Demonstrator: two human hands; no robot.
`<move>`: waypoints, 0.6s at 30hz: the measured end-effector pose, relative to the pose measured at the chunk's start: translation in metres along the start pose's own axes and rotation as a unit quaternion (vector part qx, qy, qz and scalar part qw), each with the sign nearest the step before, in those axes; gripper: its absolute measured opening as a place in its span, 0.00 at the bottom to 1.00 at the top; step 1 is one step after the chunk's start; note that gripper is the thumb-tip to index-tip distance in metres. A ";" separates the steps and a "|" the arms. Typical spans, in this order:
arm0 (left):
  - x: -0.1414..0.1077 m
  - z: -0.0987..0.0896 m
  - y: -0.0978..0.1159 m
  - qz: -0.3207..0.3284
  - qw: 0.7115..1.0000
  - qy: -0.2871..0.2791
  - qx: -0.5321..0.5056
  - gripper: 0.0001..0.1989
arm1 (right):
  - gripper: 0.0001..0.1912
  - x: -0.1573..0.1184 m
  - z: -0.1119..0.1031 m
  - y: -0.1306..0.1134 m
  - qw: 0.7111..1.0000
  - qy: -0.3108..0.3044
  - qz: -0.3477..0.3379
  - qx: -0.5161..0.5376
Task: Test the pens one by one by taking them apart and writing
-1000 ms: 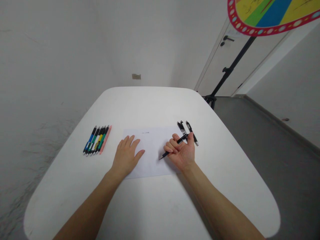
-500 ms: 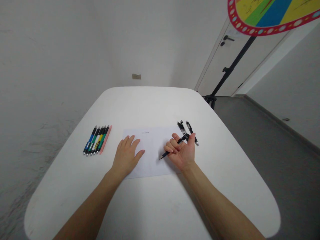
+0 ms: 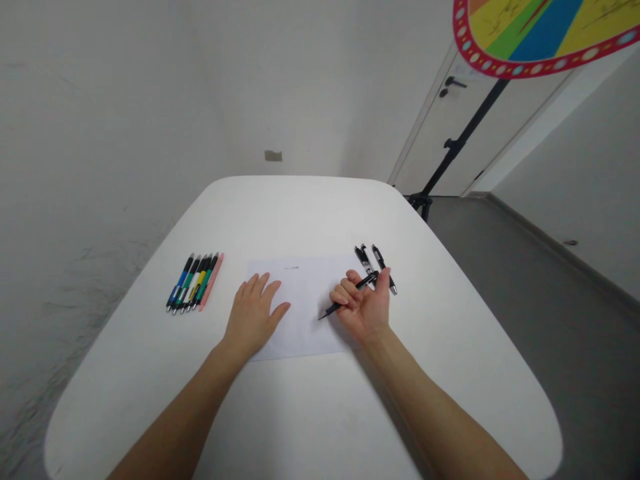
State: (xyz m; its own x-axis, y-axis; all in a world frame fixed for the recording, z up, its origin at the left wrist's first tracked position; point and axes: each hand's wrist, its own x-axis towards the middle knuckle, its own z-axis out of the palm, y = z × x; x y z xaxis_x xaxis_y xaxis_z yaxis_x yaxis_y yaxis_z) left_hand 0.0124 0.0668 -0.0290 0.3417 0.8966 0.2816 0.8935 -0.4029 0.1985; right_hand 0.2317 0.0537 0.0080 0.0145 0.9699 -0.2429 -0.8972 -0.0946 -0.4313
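Observation:
A white sheet of paper [image 3: 303,320] with a short printed line near its top edge lies on the white table [image 3: 310,413]. My left hand [image 3: 253,312] rests palm down over the sheet's left side, fingers and thumb spread. In my right hand [image 3: 364,303], palm turned up, the curled fingers hold a black pen [image 3: 332,309]. Its tip points down and left at the middle of the paper; whether it touches is unclear. Right behind that hand lie several black pens [image 3: 381,257], partly covered by it.
To the left, a row of pens [image 3: 197,283] in blue, green, white, yellow and pink lies side by side. Beyond the table's right edge stand a colourful wheel [image 3: 530,40] on a black pole [image 3: 463,137] and a white door [image 3: 480,153]. A wall [image 3: 320,87] rises behind.
The view has tilted up very slightly, so everything sits a little lower. Both hands and the pen keep nearly the same places over the paper.

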 end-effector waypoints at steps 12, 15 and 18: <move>-0.001 -0.003 0.002 0.010 1.000 0.003 0.023 0.22 | 0.26 0.016 0.002 0.004 0.989 -0.024 -0.020 -0.146; -0.001 -0.003 0.002 0.008 1.000 0.007 0.019 0.22 | 0.24 0.022 0.009 0.007 0.980 -0.012 -0.042 -0.196; 0.000 -0.003 0.002 0.007 1.000 0.004 0.021 0.22 | 0.17 0.034 0.012 0.011 0.959 -0.007 -0.117 -0.259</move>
State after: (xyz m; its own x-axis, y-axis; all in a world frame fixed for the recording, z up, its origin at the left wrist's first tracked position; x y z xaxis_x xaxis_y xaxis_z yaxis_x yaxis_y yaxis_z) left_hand 0.0135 0.0647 -0.0254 0.3526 0.8889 0.2923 0.8999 -0.4078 0.1545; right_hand 0.2170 0.0883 0.0056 0.1803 0.9807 -0.0761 -0.5300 0.0316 -0.8474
